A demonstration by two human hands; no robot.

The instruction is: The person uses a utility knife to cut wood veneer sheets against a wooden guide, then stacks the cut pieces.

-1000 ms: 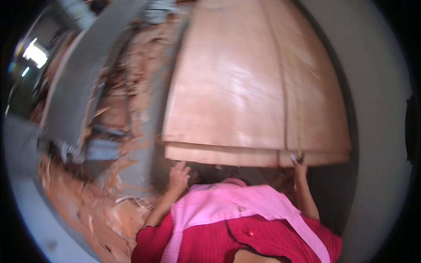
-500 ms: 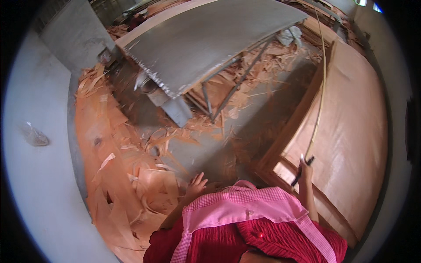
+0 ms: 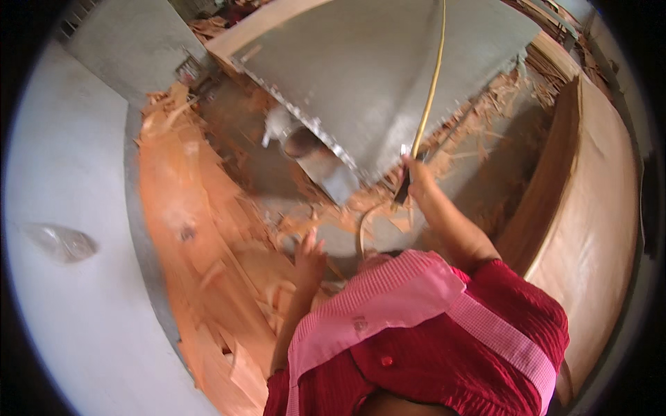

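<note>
My right hand (image 3: 415,177) is closed around a small black tool (image 3: 401,191). From its top a long, thin yellow hose or rod (image 3: 435,76) runs up past the far edge of the view; I cannot tell which it is. The hand hovers by the near corner of a grey-topped table (image 3: 374,69). Nothing is in my left hand (image 3: 310,258), which is raised with its fingers apart in front of the apron, above thin wood veneer sheets (image 3: 201,229) on the floor.
A stack of pale wood sheets (image 3: 596,208) stands along the right. Below the table's near edge are a round container (image 3: 303,143) and a grey board (image 3: 333,182). Torn veneer scraps (image 3: 479,114) litter the floor. A clear bag (image 3: 66,243) hangs on the left wall.
My right hand has swung left and away from me with the black tool, from beside the wood stack to the table corner. My left hand has risen slightly. The view has turned.
</note>
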